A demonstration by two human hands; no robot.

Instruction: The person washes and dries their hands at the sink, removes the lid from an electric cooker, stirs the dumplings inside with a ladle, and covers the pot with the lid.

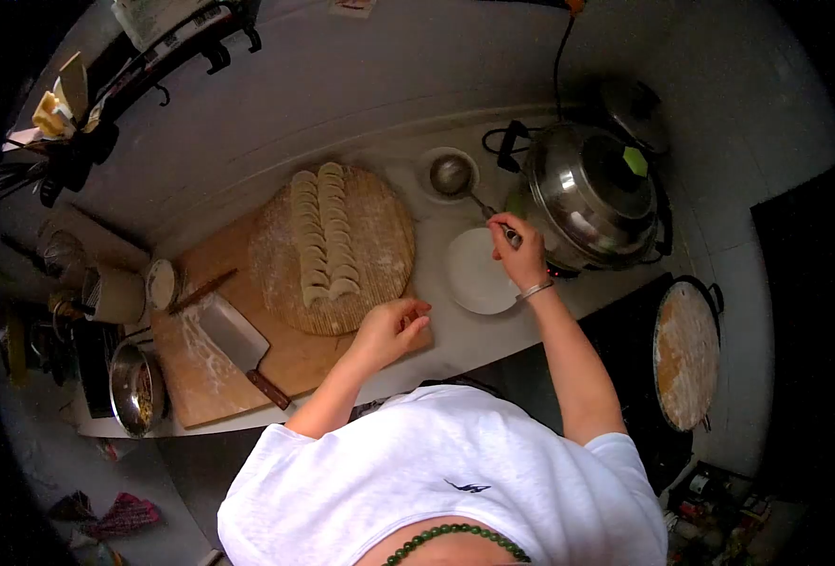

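Note:
A metal ladle [451, 175] rests with its head in or over a small white bowl [471, 191] near the wall. My right hand [519, 247] is closed round the ladle's handle, above a white plate [479, 278]. My left hand [391, 332] is loosely curled, thumb apart from the fingers, and nothing shows in it. It hovers by the near right edge of a round woven tray [380, 236], where two rows of folded dumplings [323, 236] lie. Whether the left hand touches the tray or the board, I cannot tell.
A lidded steel pot [592, 193] stands right of the plate. On the wooden board [219, 368] lie a cleaver [235, 335] and a rolling pin [205, 290]. A metal bowl [137, 389] sits at left. A floured round tray [686, 354] is at right.

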